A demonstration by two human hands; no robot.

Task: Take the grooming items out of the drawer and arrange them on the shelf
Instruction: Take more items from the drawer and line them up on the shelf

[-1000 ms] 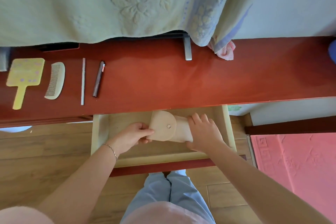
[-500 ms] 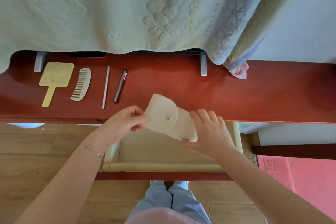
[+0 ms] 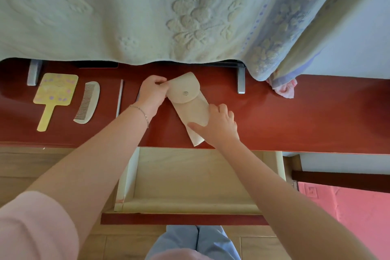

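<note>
A beige pouch [image 3: 188,99] with a snap-button flap lies slanted on the red shelf [image 3: 295,116], its lower end near the shelf's front edge. My left hand [image 3: 152,96] pinches the flap end at the pouch's upper left. My right hand [image 3: 217,126] holds the lower part, thumb across it. To the left on the shelf lie a yellow hand mirror [image 3: 53,95], a cream comb [image 3: 87,102] and a thin pale stick [image 3: 119,98]. My left hand hides the dark pen-like item. The open wooden drawer [image 3: 190,175] below shows only its bare bottom.
A pale green embossed towel [image 3: 147,12] hangs over the back of the shelf, with a pink cloth [image 3: 285,88] under its right corner. Two grey metal brackets [image 3: 241,81] stand on the shelf. A pink mat [image 3: 348,213] covers the floor at right.
Both hands lifted the beige pouch out of the drawer and carried it up onto the red shelf, right of the row of items. The camera tilted upward.
</note>
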